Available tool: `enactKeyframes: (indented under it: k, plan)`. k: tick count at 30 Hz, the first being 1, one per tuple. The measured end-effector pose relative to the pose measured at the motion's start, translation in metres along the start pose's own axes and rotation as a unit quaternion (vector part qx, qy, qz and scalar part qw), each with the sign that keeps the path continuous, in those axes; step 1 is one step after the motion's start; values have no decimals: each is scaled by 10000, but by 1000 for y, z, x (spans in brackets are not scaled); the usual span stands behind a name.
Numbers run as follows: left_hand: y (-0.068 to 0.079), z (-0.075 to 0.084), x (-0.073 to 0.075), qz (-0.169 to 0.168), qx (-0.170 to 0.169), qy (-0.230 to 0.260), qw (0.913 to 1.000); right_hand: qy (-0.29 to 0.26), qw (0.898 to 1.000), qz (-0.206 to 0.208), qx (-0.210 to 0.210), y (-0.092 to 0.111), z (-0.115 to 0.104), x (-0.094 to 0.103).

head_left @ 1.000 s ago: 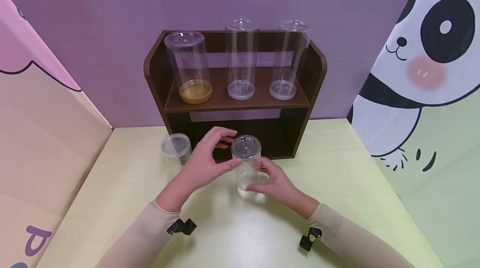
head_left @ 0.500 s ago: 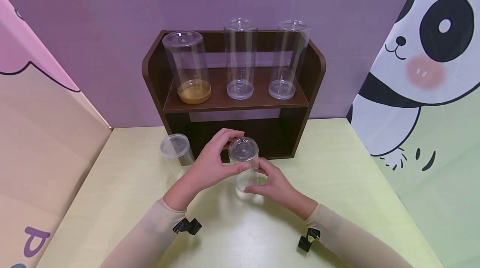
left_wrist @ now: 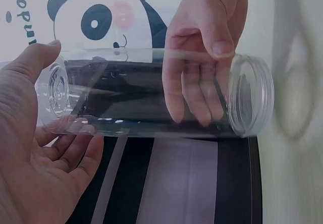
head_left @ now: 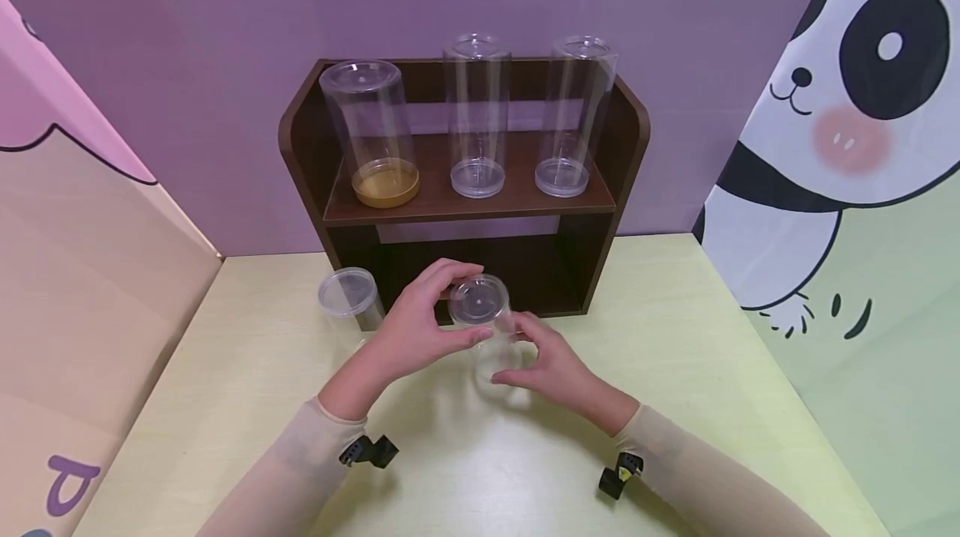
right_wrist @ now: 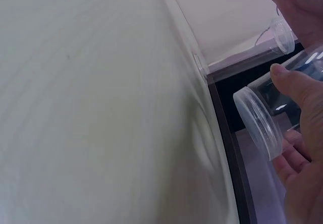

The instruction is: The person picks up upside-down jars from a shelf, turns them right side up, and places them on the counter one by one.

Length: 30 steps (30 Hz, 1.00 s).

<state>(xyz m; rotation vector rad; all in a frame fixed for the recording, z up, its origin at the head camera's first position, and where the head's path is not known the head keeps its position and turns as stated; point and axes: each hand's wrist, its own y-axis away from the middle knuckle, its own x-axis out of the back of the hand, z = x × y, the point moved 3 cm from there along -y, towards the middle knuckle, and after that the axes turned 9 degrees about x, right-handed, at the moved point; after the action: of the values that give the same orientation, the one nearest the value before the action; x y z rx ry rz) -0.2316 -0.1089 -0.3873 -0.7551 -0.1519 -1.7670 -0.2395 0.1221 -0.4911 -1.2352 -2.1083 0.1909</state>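
- The brown shelf (head_left: 525,210) has smooth, dark panels with rounded upper corners and two open levels.
- The held jar (left_wrist: 136,90), a clear, glossy cylinder with faint highlights, is in front of the shelf's lower level, slightly tilted, its ridged translucent cap (right_wrist: 257,124) at the bottom. Whether that cap touches the table I cannot tell.
- The left hand (head_left: 414,327), before the shelf's lower level, curls thumb and fingers around the jar's ringed, disc-like upper end.
- The right hand (head_left: 551,366), in front of the shelf's right half, grips the jar's lower part, thumb on the near side and fingers seen through the clear wall.
- The short jar (head_left: 347,297), see-through with a round, cloudy top, stands just in front of the shelf's left corner.
- On the shelf's upper level, a wide jar (head_left: 371,120) with an amber, shallow round base is at the left; a slim jar (head_left: 478,116) is at the middle; another slim jar (head_left: 577,116) is at the right. All three are clear, straight-sided cylinders.
- Below and in front of the shelf spreads a pale, lightly sheened table (head_left: 480,474); behind it hangs creased purple cloth (head_left: 225,103).
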Motion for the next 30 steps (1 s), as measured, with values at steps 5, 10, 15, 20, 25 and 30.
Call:
enactKeyframes:
  k: [5,10,15,20,25,30]
  plan:
    - [5,-4,7,8,40,46,10000,136,9998,-126,56,-1,0,9]
    - [12,-11,12,-31,198,127,9997,19,9994,-350,-32,-1,0,20]
    - [18,-22,14,-55,354,135,9993,132,9984,-536,83,0,0,31]
    - [26,-33,14,-65,361,182,9992,251,9973,-630,267,1,0,43]
    - [30,-42,10,-129,388,351,9985,170,9974,-642,278,0,-3,56]
    - [32,-49,7,-243,492,539,9970,109,9969,-714,323,-2,-7,67]
